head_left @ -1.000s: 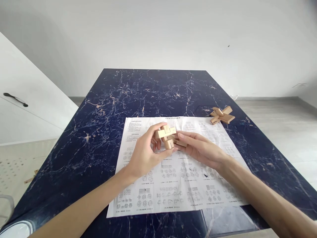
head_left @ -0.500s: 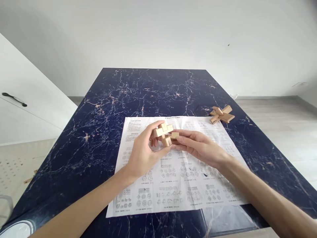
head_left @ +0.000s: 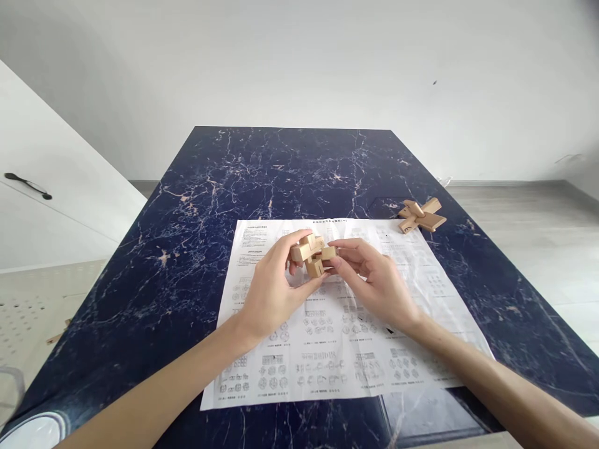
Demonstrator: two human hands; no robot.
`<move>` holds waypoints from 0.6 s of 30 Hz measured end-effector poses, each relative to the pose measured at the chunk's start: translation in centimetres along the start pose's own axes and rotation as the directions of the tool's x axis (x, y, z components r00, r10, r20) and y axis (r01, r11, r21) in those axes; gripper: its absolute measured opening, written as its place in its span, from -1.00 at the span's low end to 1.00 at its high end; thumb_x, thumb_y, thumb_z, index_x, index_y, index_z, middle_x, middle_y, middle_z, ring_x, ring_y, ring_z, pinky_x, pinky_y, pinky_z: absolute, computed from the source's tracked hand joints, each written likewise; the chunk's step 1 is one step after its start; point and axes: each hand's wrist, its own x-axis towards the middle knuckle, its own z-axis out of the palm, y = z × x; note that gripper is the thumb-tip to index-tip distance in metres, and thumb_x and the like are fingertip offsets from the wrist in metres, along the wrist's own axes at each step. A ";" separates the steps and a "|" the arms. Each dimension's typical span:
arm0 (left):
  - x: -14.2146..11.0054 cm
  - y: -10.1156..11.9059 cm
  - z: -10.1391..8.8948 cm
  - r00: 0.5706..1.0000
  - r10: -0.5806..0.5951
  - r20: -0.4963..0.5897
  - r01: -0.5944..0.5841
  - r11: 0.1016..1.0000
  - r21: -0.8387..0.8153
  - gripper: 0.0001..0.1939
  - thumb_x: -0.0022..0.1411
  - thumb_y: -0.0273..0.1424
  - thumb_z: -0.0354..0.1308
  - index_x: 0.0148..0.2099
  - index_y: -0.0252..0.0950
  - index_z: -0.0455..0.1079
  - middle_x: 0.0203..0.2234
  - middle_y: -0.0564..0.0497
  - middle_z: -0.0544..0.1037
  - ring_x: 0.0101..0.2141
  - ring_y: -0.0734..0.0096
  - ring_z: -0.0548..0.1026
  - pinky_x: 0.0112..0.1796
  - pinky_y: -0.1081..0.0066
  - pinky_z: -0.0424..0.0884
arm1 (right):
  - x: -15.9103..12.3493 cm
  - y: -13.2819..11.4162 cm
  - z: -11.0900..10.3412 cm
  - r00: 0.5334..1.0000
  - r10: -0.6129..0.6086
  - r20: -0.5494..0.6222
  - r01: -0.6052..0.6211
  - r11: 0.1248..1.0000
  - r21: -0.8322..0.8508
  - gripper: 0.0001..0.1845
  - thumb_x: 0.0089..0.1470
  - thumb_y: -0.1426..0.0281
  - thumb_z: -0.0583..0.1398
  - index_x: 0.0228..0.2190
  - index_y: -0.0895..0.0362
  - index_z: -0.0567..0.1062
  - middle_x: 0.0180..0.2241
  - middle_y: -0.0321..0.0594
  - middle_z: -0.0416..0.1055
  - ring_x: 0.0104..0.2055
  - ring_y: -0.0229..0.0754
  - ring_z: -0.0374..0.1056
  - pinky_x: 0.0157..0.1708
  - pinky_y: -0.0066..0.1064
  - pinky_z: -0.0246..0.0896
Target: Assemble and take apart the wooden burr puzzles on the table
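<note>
Over the printed instruction sheet point(head_left: 262, 324), my left hand point(head_left: 274, 284) grips a partly interlocked wooden burr puzzle point(head_left: 306, 251), fingers behind it and thumb along its lower edge. My right hand point(head_left: 374, 274) is closed on a notched wooden puzzle piece point(head_left: 329, 253), pinched between thumb and fingers at the right side of the puzzle. This piece touches or sits in the puzzle; how deep it goes is hidden by the other blocks and my fingers.
Another interlocked wooden puzzle point(head_left: 421, 216) lies at the sheet's upper right corner. All this rests on a dark blue marbled table point(head_left: 290, 168). A white round dish point(head_left: 35, 431) is at the lower left edge. A white cabinet point(head_left: 51, 187) stands to the left.
My right hand has turned and its fingers are more bent, with the wrist raised. The piece in it has shifted slightly left, closer into the puzzle. My left hand stays nearly still.
</note>
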 end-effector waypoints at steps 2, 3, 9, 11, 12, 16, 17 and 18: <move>0.1 0.2 -0.1 0.999 -0.021 0.027 0.022 0.999 -0.026 -0.35 0.28 -0.27 0.51 0.31 -0.07 0.32 -0.17 0.03 0.56 -0.34 0.36 0.45 -0.29 0.31 0.50 | -0.1 0.0 -0.1 0.998 -0.062 -0.024 0.058 0.992 -0.113 -0.70 0.47 0.16 0.21 0.09 0.02 0.50 -0.01 -0.03 0.69 -0.01 0.09 0.67 -0.05 -0.04 0.61; 0.2 0.2 -0.2 0.999 -0.031 0.037 0.032 0.999 -0.042 -0.37 0.29 -0.24 0.50 0.30 -0.08 0.33 -0.19 0.03 0.56 -0.36 0.36 0.44 -0.30 0.31 0.50 | -0.1 0.1 -0.1 0.995 -0.094 -0.030 0.088 0.983 -0.162 -0.71 0.47 0.17 0.20 0.10 0.02 0.50 -0.01 -0.03 0.68 -0.01 0.08 0.66 -0.08 -0.06 0.60; 0.3 0.5 -0.2 0.996 -0.037 0.075 0.046 0.993 -0.113 -0.37 0.24 -0.16 0.52 0.26 -0.11 0.37 -0.18 0.02 0.57 -0.36 0.36 0.44 -0.30 0.31 0.49 | 0.0 0.4 -0.2 0.960 -0.269 -0.076 0.226 0.908 -0.352 -0.78 0.48 0.22 0.18 0.04 -0.04 0.56 -0.11 -0.12 0.66 -0.17 0.01 0.60 -0.20 -0.12 0.54; 0.3 0.5 -0.2 0.996 -0.037 0.082 0.047 0.992 -0.120 -0.37 0.24 -0.17 0.51 0.26 -0.11 0.37 -0.16 0.01 0.58 -0.34 0.36 0.44 -0.29 0.31 0.49 | 0.0 0.5 -0.3 0.958 -0.281 -0.062 0.242 0.903 -0.355 -0.78 0.48 0.24 0.18 0.06 -0.04 0.55 -0.10 -0.12 0.66 -0.17 0.01 0.60 -0.21 -0.15 0.54; 0.3 0.5 -0.2 0.996 -0.036 0.087 0.047 0.992 -0.120 -0.37 0.25 -0.18 0.51 0.26 -0.12 0.37 -0.15 0.00 0.59 -0.34 0.36 0.45 -0.29 0.31 0.49 | 0.0 0.5 -0.4 0.954 -0.297 -0.048 0.261 0.896 -0.358 -0.78 0.48 0.25 0.18 0.07 -0.04 0.55 -0.10 -0.12 0.66 -0.18 0.00 0.60 -0.22 -0.16 0.53; 0.3 0.3 -0.2 0.994 0.008 0.106 0.004 0.993 -0.119 -0.39 0.24 -0.19 0.53 0.23 -0.11 0.39 -0.14 0.02 0.59 -0.31 0.34 0.46 -0.27 0.31 0.48 | 0.0 0.4 -0.7 0.921 -0.388 0.018 0.368 0.855 -0.365 -0.78 0.48 0.30 0.19 0.08 -0.04 0.55 -0.12 -0.13 0.66 -0.24 -0.05 0.58 -0.24 -0.18 0.52; 0.2 0.3 -0.2 0.994 0.028 0.109 -0.016 0.994 -0.111 -0.39 0.24 -0.20 0.53 0.23 -0.10 0.39 -0.15 0.03 0.58 -0.30 0.34 0.45 -0.26 0.31 0.48 | 0.0 0.4 -0.8 0.914 -0.403 0.032 0.386 0.847 -0.365 -0.78 0.48 0.30 0.19 0.07 -0.04 0.56 -0.15 -0.14 0.66 -0.26 -0.06 0.57 -0.27 -0.18 0.51; 0.2 0.2 -0.2 0.993 0.045 0.112 -0.034 0.995 -0.098 -0.39 0.24 -0.20 0.53 0.24 -0.09 0.39 -0.16 0.03 0.57 -0.29 0.33 0.45 -0.24 0.30 0.48 | 0.0 0.3 -0.8 0.908 -0.417 0.043 0.403 0.839 -0.365 -0.78 0.48 0.31 0.20 0.08 -0.04 0.56 -0.18 -0.15 0.65 -0.29 -0.07 0.56 -0.30 -0.19 0.49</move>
